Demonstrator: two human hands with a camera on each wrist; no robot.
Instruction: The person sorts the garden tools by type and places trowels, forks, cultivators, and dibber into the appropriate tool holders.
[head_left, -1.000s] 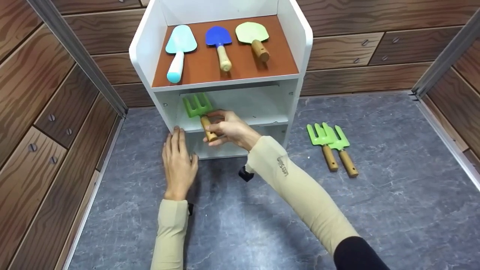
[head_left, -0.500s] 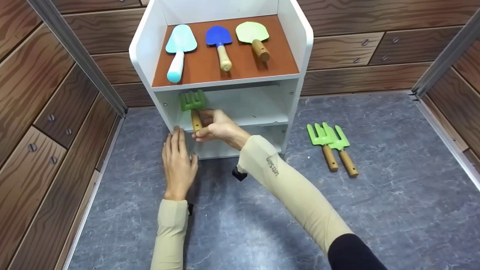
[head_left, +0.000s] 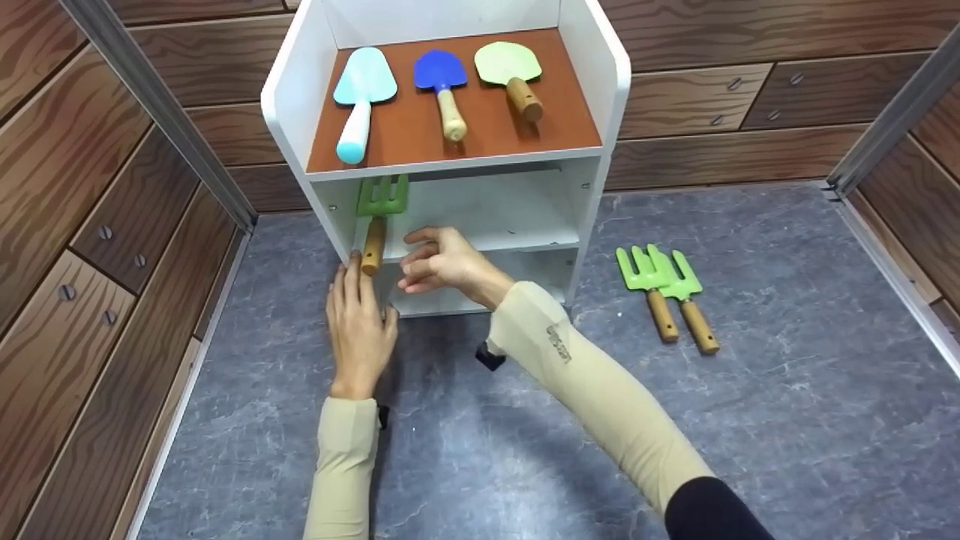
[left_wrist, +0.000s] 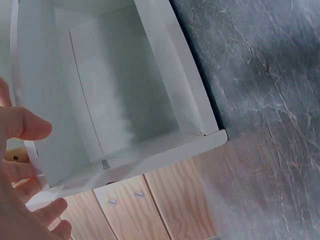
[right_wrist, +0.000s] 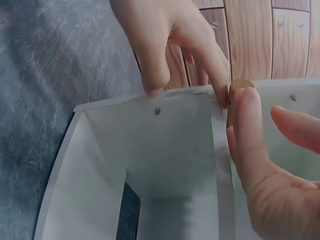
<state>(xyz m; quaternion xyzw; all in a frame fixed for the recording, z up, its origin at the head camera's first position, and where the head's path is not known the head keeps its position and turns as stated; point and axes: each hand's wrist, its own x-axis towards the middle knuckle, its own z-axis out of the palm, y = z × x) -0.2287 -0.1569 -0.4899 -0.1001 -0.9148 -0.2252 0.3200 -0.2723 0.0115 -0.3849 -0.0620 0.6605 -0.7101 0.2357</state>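
Observation:
A green hand fork (head_left: pixel 382 196) with a wooden handle lies at the left end of the cabinet's middle shelf (head_left: pixel 487 214), its handle end (right_wrist: pixel 241 86) sticking out over the front edge. My right hand (head_left: pixel 454 266) is just right of that handle, fingers loosely bent and holding nothing. In the right wrist view a finger (right_wrist: pixel 247 115) of it overlaps the handle end. My left hand (head_left: pixel 358 330) touches the cabinet's left front edge with extended fingers, its fingertips right below the handle end. The left wrist view shows this hand (left_wrist: pixel 20 132) beside the lower compartment (left_wrist: pixel 125 75).
Two more green hand forks (head_left: pixel 649 289) (head_left: pixel 686 289) lie overlapping on the grey floor (head_left: pixel 787 420), right of the white cabinet (head_left: pixel 611 82). On its brown top are a light-blue trowel (head_left: pixel 364 79), a blue trowel (head_left: pixel 439 71) and a pale-green trowel (head_left: pixel 506 64). Wood-patterned walls (head_left: pixel 705 161) surround it.
My right hand moved the hand fork left and further into the shelf, then let go and drew back a little to the right. The left hand stayed in place.

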